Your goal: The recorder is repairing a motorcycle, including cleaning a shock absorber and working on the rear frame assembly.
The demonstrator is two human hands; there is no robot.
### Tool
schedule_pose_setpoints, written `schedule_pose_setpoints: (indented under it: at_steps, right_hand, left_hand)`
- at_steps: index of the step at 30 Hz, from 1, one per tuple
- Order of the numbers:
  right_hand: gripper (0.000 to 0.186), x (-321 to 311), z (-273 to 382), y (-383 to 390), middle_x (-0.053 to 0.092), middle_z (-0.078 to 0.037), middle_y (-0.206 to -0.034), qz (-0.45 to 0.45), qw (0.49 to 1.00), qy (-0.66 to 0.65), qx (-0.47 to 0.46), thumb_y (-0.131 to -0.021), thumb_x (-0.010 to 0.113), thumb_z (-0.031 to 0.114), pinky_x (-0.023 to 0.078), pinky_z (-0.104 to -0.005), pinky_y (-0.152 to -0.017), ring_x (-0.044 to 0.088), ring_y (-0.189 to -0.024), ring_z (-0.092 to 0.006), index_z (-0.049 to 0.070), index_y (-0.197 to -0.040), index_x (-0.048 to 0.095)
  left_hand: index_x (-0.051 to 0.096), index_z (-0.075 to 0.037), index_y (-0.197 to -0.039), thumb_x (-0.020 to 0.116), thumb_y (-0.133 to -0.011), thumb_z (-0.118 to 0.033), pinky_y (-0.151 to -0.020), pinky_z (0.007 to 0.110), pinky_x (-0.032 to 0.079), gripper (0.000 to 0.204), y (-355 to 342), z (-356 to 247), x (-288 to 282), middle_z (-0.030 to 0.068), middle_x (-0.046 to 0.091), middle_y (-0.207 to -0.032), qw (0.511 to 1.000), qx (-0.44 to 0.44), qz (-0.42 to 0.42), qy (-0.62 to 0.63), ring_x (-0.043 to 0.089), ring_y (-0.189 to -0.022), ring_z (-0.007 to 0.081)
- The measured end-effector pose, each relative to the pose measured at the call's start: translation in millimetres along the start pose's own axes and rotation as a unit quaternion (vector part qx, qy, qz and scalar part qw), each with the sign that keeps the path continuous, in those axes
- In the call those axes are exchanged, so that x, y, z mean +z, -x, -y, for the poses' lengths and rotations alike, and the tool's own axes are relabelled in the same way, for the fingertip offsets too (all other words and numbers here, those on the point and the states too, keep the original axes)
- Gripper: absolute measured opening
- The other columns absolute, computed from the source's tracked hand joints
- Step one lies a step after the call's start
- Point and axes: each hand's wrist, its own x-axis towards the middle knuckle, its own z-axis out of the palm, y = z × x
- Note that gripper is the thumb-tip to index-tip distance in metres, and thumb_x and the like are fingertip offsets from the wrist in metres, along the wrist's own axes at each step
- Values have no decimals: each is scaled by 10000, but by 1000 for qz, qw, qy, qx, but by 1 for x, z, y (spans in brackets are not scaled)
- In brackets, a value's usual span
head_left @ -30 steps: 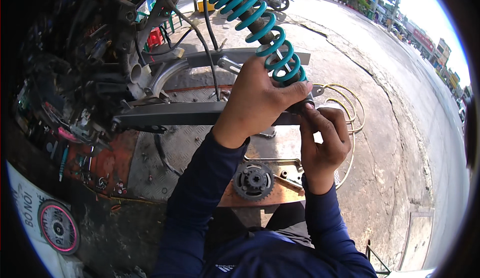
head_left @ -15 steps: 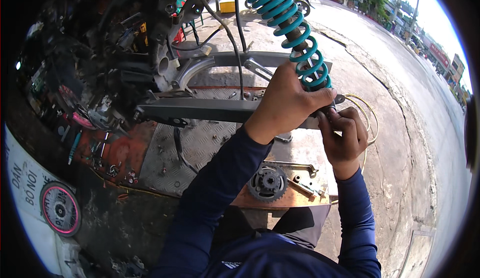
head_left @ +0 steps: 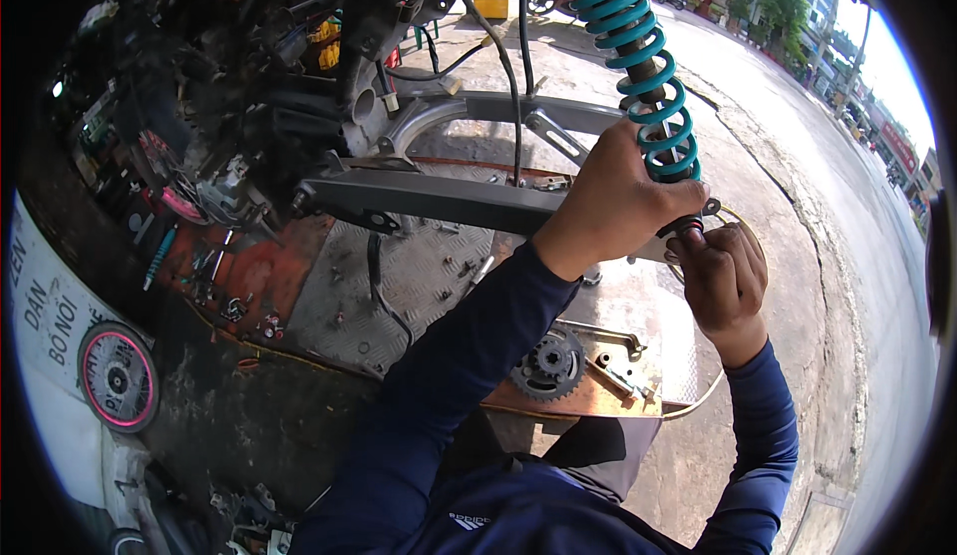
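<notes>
A shock absorber with a teal coil spring (head_left: 648,66) slants down from the top of the view. My left hand (head_left: 616,194) is closed round its lower end, thumb across just below the last coil. Right under that, by a dark round end piece, my right hand (head_left: 728,278) has its fingers curled and pressed together. What they pinch is hidden. Beside both hands is the tail end of a grey swingarm (head_left: 429,203), which runs left to the motorcycle frame (head_left: 364,76). My left hand covers part of that end.
Below lies a work platform with a metal tread plate (head_left: 344,301), holding scattered small parts. A sprocket (head_left: 548,364), a wrench (head_left: 603,334) and a bolt (head_left: 608,377) lie near my knees. A pink-rimmed wheel (head_left: 118,375) stands at left; loose cables (head_left: 520,56) hang behind the swingarm.
The whole scene has shifted rightward in the picture as the view turned. My left hand keeps its hold on the shock absorber; my right fingers have curled more tightly beneath its lower end.
</notes>
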Motion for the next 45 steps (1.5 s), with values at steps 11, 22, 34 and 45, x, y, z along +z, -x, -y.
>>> schedule_pose_setpoints:
  at_steps: [11, 22, 34, 45]
  right_hand:
    - [126, -30, 30, -32, 487, -61, -721, 281, 922, 256, 71, -807, 607, 144, 391, -328, -568, 527, -658, -194, 66, -742, 532]
    - [108, -42, 26, -49, 547, -58, -803, 277, 907, 315, -36, -778, 583, 148, 391, -331, -647, 526, -760, -193, 49, -786, 625]
    - [449, -15, 56, -40, 622, -208, -690, 248, 842, 91, 470, -971, 490, 310, 495, -457, -565, 632, -632, -358, 13, -667, 633]
    - [191, -6, 68, -30, 637, -167, -747, 163, 887, 149, 405, -924, 536, 181, 516, -444, -591, 652, -659, -331, 15, -837, 575]
  left_hand:
    - [532, -79, -816, 815, -754, -171, -589, 210, 455, 304, -2, -2, 10, -35, 581, -719, 998, -11, -69, 0, 529, -628, 43]
    - [588, -29, -885, 730, -800, -66, -696, 271, 549, 170, -9, -2, 34, 104, 687, -828, 966, -21, -131, 220, 709, -793, 223]
    - [521, -34, -646, 657, -759, -49, -504, 295, 426, 177, -21, 2, 42, 43, 498, -563, 889, 2, -153, 432, 519, -492, 164]
    - [524, -15, -681, 624, -759, -33, -500, 292, 433, 127, -22, -2, 47, 39, 494, -572, 905, 19, -207, 370, 519, -478, 150]
